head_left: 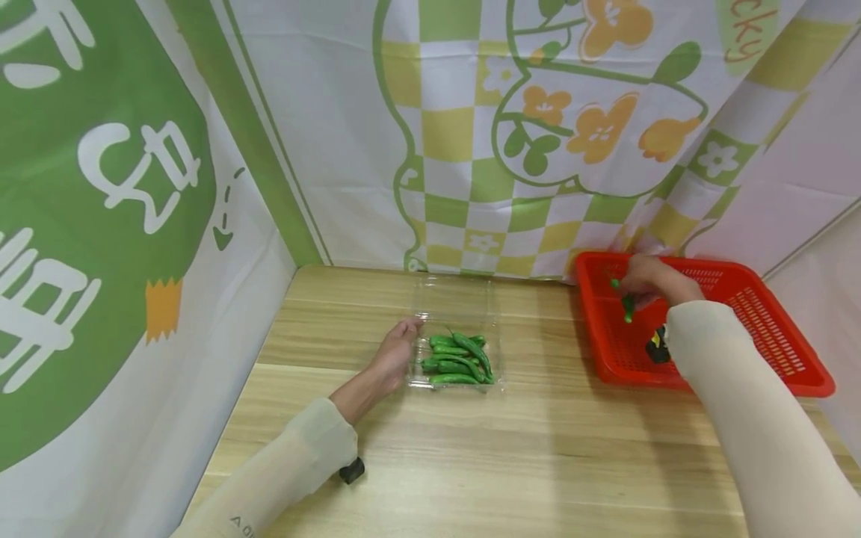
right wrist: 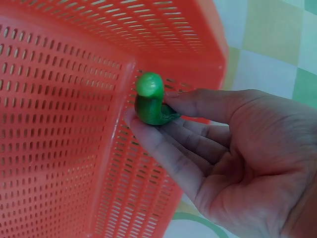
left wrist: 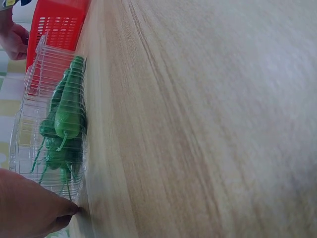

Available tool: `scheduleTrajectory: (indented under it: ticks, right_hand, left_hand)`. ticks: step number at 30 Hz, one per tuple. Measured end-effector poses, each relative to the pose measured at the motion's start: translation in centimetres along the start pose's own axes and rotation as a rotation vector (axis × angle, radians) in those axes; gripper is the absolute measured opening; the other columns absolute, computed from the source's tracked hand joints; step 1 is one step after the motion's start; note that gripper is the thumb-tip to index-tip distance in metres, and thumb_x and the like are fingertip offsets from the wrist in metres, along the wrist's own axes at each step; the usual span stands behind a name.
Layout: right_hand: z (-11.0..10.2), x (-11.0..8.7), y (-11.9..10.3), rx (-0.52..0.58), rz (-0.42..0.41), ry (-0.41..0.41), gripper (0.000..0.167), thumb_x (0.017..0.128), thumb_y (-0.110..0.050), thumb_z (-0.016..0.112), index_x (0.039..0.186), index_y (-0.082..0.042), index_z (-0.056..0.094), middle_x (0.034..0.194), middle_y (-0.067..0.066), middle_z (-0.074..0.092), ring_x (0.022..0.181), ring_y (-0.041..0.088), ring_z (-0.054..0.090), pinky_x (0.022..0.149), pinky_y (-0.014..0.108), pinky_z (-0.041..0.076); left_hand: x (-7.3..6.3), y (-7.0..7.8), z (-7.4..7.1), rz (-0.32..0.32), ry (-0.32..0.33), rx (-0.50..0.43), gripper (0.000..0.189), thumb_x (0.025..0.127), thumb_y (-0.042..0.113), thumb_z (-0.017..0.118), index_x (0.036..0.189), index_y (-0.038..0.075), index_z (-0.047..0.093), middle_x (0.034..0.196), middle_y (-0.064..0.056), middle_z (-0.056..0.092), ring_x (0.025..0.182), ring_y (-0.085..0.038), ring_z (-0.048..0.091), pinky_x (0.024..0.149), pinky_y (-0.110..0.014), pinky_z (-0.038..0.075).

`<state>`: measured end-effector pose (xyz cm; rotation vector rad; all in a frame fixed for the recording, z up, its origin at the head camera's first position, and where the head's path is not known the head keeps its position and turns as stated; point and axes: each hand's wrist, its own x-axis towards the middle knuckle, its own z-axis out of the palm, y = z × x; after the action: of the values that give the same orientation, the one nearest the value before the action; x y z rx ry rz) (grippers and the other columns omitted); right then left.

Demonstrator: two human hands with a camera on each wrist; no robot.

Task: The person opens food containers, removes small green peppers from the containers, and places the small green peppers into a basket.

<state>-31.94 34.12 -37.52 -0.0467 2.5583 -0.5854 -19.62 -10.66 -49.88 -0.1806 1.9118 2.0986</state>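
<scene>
A clear plastic box (head_left: pixel 420 382) with its lid raised stands on the table, and several green chili peppers (head_left: pixel 457 359) lie inside it. My left hand (head_left: pixel 395 355) grips the box by its left side; in the left wrist view, the hand (left wrist: pixel 32 206) covers the near end of the box. Over the left part of a red basket (head_left: pixel 599 351), my right hand (head_left: pixel 655 280) pinches a green chili pepper (right wrist: pixel 149 99) between thumb and fingers. The pepper's curved body points toward the right wrist camera.
The slotted red basket stands at the table's back right, against the patterned cloth (head_left: pixel 457 142). Another printed cloth (head_left: pixel 229 299) walls the left side. Bare wood of the table (head_left: pixel 471 456) stretches in front of the box and between box and basket.
</scene>
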Motion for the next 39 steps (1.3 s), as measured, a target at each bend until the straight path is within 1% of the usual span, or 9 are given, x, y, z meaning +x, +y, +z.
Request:
scheduleTrajectory:
  ticks: [3,7,11,17,22,27,33,35,39]
  right_hand:
    - [0.2,0.3,0.0,-0.003,0.019,-0.032,0.016,0.09,-0.001,0.064,0.08,0.011,0.064,0.06,0.006,0.068,0.051,0.011,0.068,0.055,0.026,0.062]
    - [0.7,0.8,0.2,0.061,0.036,-0.096,0.01,0.09,0.002,0.062,0.084,0.008,0.057,0.065,0.008,0.066,0.054,0.014,0.069,0.056,0.029,0.064]
    - [1.2,0.9,0.0,0.118,0.042,-0.128,0.009,0.091,0.005,0.061,0.088,0.008,0.054,0.072,0.012,0.065,0.059,0.018,0.07,0.061,0.033,0.066]
    - [2.0,0.7,-0.4,0.086,0.087,-0.141,0.012,0.096,0.0,0.063,0.096,0.009,0.056,0.076,0.015,0.071,0.066,0.021,0.074,0.065,0.033,0.065]
    - [2.8,1.0,-0.1,0.062,0.099,-0.143,0.012,0.098,-0.004,0.061,0.092,0.005,0.057,0.074,0.016,0.073,0.064,0.021,0.075,0.063,0.029,0.062]
    - [3.5,0.8,-0.1,0.161,0.099,-0.142,0.009,0.095,0.003,0.059,0.096,0.006,0.05,0.082,0.022,0.07,0.068,0.025,0.076,0.065,0.032,0.064]
    - [3.9,1.0,0.0,0.109,0.08,-0.152,0.005,0.09,0.005,0.06,0.085,0.005,0.059,0.078,0.02,0.075,0.066,0.023,0.074,0.063,0.031,0.064]
    - [3.9,0.9,0.0,0.119,0.093,-0.148,0.002,0.09,0.004,0.06,0.09,0.004,0.059,0.079,0.02,0.076,0.068,0.024,0.075,0.064,0.031,0.063]
    - [3.9,0.8,0.1,0.115,0.121,-0.133,0.006,0.091,0.0,0.062,0.096,0.003,0.061,0.086,0.021,0.078,0.075,0.028,0.077,0.071,0.035,0.063]
  left_hand:
    - [0.0,0.0,0.0,-0.01,0.003,-0.002,0.044,0.117,0.018,0.028,0.154,0.0,0.042,0.171,-0.022,0.025,0.16,-0.045,0.015,0.128,-0.07,0.012]
    - [0.1,-0.2,0.0,-0.012,0.004,-0.003,0.045,0.116,0.018,0.029,0.155,0.0,0.041,0.171,-0.023,0.026,0.16,-0.044,0.016,0.129,-0.067,0.011]
    - [0.3,-0.3,-0.1,0.001,0.01,-0.001,0.045,0.116,0.016,0.028,0.156,-0.002,0.04,0.17,-0.025,0.027,0.16,-0.045,0.017,0.13,-0.065,0.011]
    - [0.1,-0.2,-0.1,0.001,0.012,-0.008,0.044,0.116,0.016,0.028,0.155,-0.002,0.041,0.17,-0.025,0.026,0.159,-0.045,0.017,0.13,-0.064,0.011]
    - [0.1,-0.3,-0.1,0.01,0.002,-0.01,0.045,0.116,0.015,0.028,0.155,-0.003,0.04,0.17,-0.026,0.026,0.159,-0.045,0.016,0.13,-0.064,0.01]
    - [0.1,-0.4,0.0,0.014,-0.007,-0.012,0.045,0.116,0.014,0.028,0.155,-0.004,0.039,0.17,-0.026,0.026,0.16,-0.045,0.016,0.13,-0.064,0.009]
    - [0.0,-0.3,0.0,0.013,-0.007,-0.014,0.045,0.116,0.015,0.028,0.155,-0.004,0.039,0.17,-0.025,0.026,0.16,-0.045,0.016,0.13,-0.063,0.009]
    - [0.0,-0.2,0.0,0.015,-0.005,-0.018,0.045,0.116,0.014,0.028,0.155,-0.005,0.039,0.17,-0.025,0.025,0.16,-0.045,0.016,0.131,-0.063,0.009]
    - [0.0,-0.2,0.1,0.005,0.001,-0.02,0.044,0.116,0.015,0.028,0.155,-0.003,0.041,0.17,-0.024,0.026,0.16,-0.044,0.016,0.131,-0.063,0.009]
